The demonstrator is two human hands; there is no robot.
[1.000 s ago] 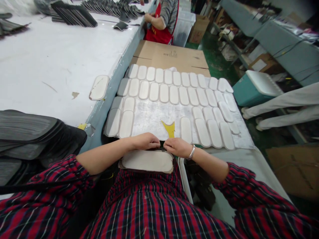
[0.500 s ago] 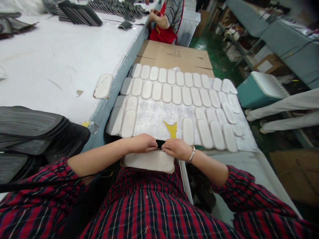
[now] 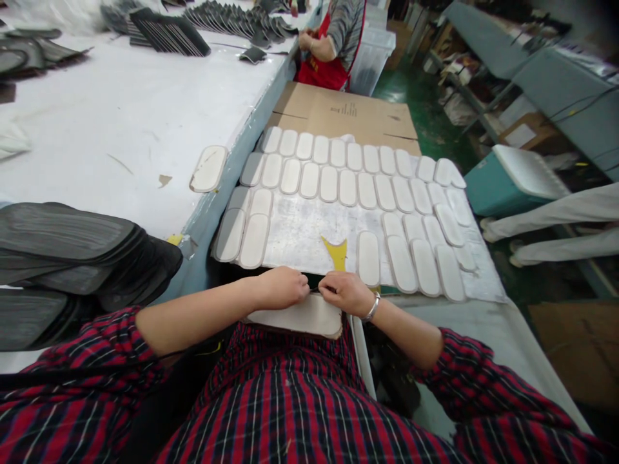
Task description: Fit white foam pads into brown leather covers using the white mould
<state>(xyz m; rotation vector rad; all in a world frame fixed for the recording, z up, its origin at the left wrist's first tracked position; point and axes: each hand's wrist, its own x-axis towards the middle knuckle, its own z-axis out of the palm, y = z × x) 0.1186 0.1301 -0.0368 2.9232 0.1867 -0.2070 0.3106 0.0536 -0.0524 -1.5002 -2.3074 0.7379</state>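
My left hand [image 3: 284, 288] and my right hand [image 3: 347, 294] meet close together in front of my body, both with fingers closed in a pinch. A thin dark strip or thread seems to run between the fingertips, too small to make out. Just below them a white rounded oblong piece [image 3: 296, 318] with a brownish edge lies at my lap, its far edge partly covered by the hands. Beyond the hands, a yellow forked piece [image 3: 336, 252] rests on a silvery board [image 3: 300, 229], beside a single white oblong pad [image 3: 369, 258].
Rows of white pads [image 3: 329, 183] cover much of the board. On the left, a white table [image 3: 120, 103] carries stacked black pieces [image 3: 72, 251] and one loose pad [image 3: 209, 169]. Cardboard [image 3: 348, 109], a co-worker in a red apron [image 3: 322, 71] and a teal bin [image 3: 507, 180] stand beyond.
My fingers have shifted slightly at the piece's far edge; my left hand now covers more of it. The whole view has moved a little, the surroundings appearing farther right.
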